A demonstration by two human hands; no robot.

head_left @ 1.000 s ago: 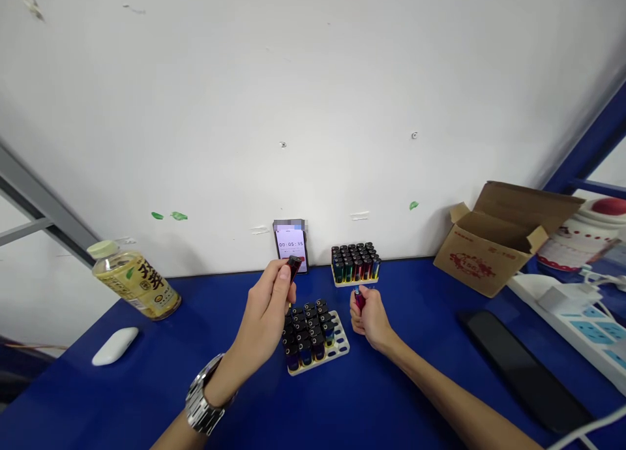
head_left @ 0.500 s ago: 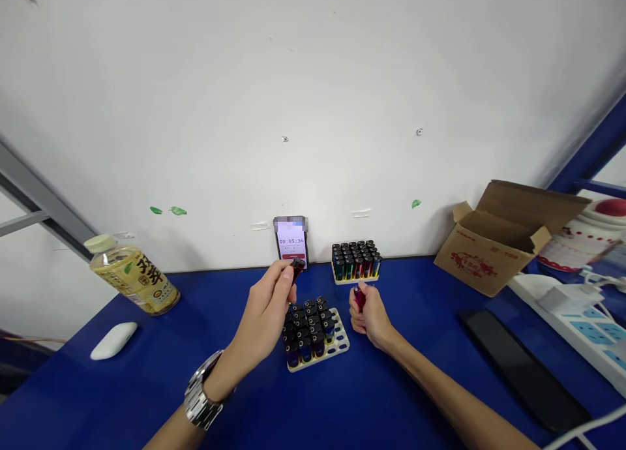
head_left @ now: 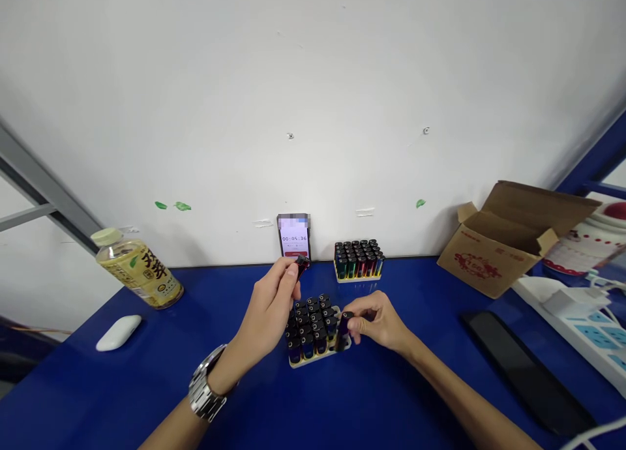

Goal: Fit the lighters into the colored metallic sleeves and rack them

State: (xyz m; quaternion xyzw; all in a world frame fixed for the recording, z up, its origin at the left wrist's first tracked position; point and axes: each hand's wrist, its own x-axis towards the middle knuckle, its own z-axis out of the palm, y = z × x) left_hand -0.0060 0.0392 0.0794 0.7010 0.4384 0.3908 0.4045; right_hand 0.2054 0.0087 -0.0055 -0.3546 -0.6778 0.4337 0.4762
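My right hand (head_left: 384, 321) pinches a dark purple lighter (head_left: 343, 331) with a black top, held nearly upright at the right side of the near white tray (head_left: 313, 360). Whether its lower end sits in a hole, I cannot tell. Several black-topped lighters (head_left: 307, 342) stand upright in that tray. Above the tray's back left, my left hand (head_left: 271, 306) is closed on another lighter (head_left: 302, 265), dark reddish with a black top, tilted. Part of the near tray is hidden behind my left hand. A second rack (head_left: 359, 280), full of colourful lighters, stands farther back.
A phone (head_left: 294, 237) showing a timer leans on the wall. At left are a yellow drink bottle (head_left: 141, 270) and a white earbud case (head_left: 119, 333). At right lie an open cardboard box (head_left: 493, 257), a black slab (head_left: 525, 368) and a white power strip (head_left: 599, 336).
My right hand has moved down and slightly left to the near tray, bringing its lighter nearly upright there. My left hand keeps hold of its lighter, almost still.
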